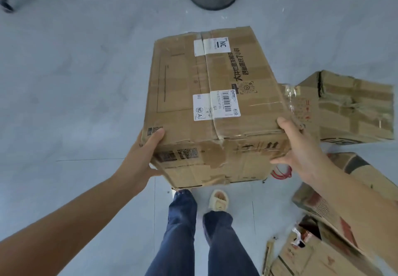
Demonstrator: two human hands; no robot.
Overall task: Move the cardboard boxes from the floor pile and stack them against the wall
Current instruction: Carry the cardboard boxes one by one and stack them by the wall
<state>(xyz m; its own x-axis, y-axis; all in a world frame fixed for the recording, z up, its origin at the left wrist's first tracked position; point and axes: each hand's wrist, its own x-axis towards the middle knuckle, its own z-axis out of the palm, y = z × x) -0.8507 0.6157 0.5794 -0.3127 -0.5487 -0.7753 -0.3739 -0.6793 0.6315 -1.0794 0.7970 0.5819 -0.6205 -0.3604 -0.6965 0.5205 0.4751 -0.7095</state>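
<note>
Box (215,107) was held above the floor (75,81), left hand (142,159) and right hand (301,148) gripping its near corners, thumbs on top; other boxes (344,107) lay at right.

Beat-up cardboard everywhere

Your box (215,103) was matt brown cardboard with glossy tape and paper labels; the floor (75,81) looked smooth, pale.
</note>
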